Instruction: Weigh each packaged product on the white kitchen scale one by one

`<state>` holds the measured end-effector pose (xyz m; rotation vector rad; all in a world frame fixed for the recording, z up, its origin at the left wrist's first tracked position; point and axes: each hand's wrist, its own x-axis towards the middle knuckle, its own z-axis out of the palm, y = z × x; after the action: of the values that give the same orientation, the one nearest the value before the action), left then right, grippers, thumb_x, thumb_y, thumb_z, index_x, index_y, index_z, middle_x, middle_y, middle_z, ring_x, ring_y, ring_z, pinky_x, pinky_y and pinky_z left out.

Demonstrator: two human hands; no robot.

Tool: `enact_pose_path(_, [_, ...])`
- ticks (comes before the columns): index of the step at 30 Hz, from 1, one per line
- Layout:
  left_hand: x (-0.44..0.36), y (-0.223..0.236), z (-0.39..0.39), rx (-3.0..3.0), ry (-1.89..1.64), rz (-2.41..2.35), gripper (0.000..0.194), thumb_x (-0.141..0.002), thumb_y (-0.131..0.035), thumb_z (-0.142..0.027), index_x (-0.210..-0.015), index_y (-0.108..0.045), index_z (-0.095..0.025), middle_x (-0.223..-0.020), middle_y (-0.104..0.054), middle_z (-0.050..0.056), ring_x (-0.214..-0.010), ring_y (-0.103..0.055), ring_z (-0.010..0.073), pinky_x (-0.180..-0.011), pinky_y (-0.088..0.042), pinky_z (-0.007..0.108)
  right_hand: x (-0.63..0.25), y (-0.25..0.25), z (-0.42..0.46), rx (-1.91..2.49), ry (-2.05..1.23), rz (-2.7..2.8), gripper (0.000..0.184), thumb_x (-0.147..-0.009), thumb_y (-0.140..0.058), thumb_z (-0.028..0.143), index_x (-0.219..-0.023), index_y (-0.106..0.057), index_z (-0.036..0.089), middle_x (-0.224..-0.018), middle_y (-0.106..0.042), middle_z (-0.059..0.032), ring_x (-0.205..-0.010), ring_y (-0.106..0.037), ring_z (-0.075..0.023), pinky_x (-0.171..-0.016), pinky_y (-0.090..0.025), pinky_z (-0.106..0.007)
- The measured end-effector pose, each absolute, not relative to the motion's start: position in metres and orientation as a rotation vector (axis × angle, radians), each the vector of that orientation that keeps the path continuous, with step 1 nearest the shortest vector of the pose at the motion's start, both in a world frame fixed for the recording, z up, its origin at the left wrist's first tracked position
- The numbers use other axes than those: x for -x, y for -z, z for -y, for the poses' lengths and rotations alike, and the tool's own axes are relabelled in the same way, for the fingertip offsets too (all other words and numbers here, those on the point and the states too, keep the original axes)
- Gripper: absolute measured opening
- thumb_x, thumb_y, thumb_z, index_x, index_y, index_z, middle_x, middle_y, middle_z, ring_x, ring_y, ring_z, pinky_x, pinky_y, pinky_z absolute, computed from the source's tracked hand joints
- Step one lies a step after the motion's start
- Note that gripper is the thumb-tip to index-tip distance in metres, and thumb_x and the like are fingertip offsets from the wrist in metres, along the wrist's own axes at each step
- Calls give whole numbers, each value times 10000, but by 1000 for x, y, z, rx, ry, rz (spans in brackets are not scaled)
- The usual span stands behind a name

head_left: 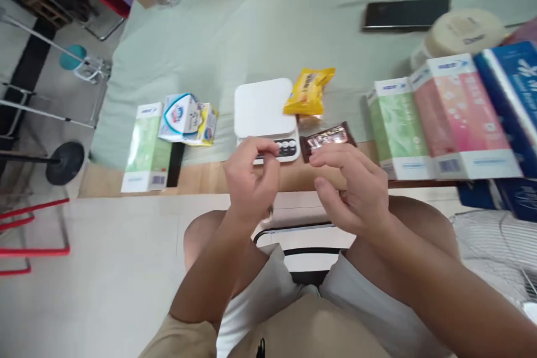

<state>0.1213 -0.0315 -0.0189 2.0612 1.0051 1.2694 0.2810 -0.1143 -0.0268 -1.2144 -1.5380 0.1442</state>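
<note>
My left hand (253,176) hovers over the front edge of a white digital scale (264,107), partly covering its black button panel. Its fingers are curled in, with thumb and forefinger close together, and nothing shows between them. My right hand (354,187) is open, thumb and fingers apart, above the table edge. Nearest to it lies a dark brown wrapped snack bar (329,140), just beyond the fingertips; whether they touch cannot be made out. A yellow snack packet (309,91) rests at the right side of the scale, overlapping its platform edge. The platform carries nothing else.
Left of the scale are a green-white box (142,145) and a blue-white box (179,117). To the right stand another green box (400,128), a pink box (465,117) and a blue pack (514,84). A phone (406,14) and a round lidded tub (464,33) sit farther back.
</note>
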Motion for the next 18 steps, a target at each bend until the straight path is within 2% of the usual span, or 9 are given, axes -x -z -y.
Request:
enact_pose_path(7, [-39,25,-10,-1714,-1468,-1287,175,-793,-545,-75,-795,-637,-223,-770,-669,-20,-768,-655,129,-756,-552,274,-227,44,90,1246,-252,1793,283,-876,-576,92,-1118,-595,238,-1000,-734,-60,-958,-727,-220,-798,-609,-365])
enact_pose_path(12, [-5,1,-16,-1665,-1713,-1304,195,-841,-514,-63,-795,-589,-237,-761,-624,-22,-769,-629,134,-755,-546,299,-189,33,65,1277,-280,2000,293,-903,-578,129,-1175,-585,238,-1070,-746,-84,-1013,-736,-239,-814,-626,-385])
enact_pose_path(15, [26,-14,-17,-1646,-1828,-1505,191,-853,-540,-66,-840,-608,-243,-856,-661,-8,-896,-665,158,-890,-556,340,-155,25,45,1280,-395,2078,357,-924,-562,180,-1279,-580,219,-1205,-751,-110,-1113,-734,-249,-874,-646,-404])
enact_pose_path(18, [61,-13,-25,-1457,-1552,-1812,104,-891,-631,-178,-974,-653,-237,-1119,-736,41,-1181,-674,240,-1114,-500,437,-116,25,27,1318,-648,2052,516,-939,-555,257,-1451,-524,200,-1419,-687,-132,-1300,-677,-283,-1003,-638,-465])
